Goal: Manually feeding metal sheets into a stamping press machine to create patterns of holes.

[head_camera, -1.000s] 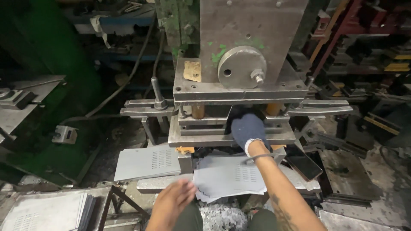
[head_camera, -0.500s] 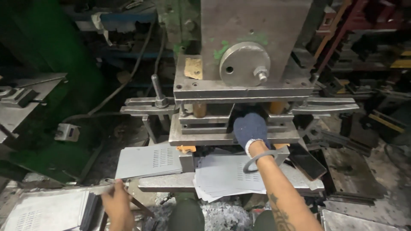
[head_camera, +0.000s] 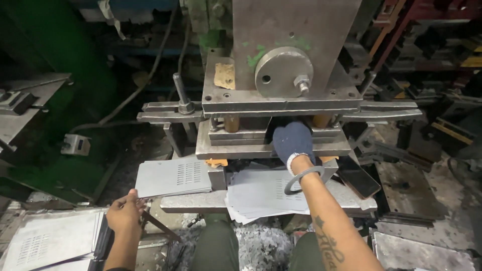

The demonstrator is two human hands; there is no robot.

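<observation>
My right hand (head_camera: 292, 140), in a dark blue glove with a metal bangle on the wrist, reaches into the die gap of a steel press (head_camera: 281, 85) and rests on the lower die block (head_camera: 236, 148); whether it grips a part there is hidden. My bare left hand (head_camera: 124, 213) is low at the left, fingers touching the near edge of a grey slotted metal sheet (head_camera: 173, 176) lying left of the die. A pile of similar slotted sheets (head_camera: 261, 193) lies under my right forearm.
A stack of punched sheets (head_camera: 47, 241) sits at the lower left. A dark phone-like slab (head_camera: 359, 183) rests right of the die. Metal scrap chips (head_camera: 261, 248) lie between my knees. Dies and metal clutter (head_camera: 432, 125) fill the right side.
My left hand has moved from the sheet pile in front of me out to the left and now touches the slotted sheet beside the die. My right hand stays in the press.
</observation>
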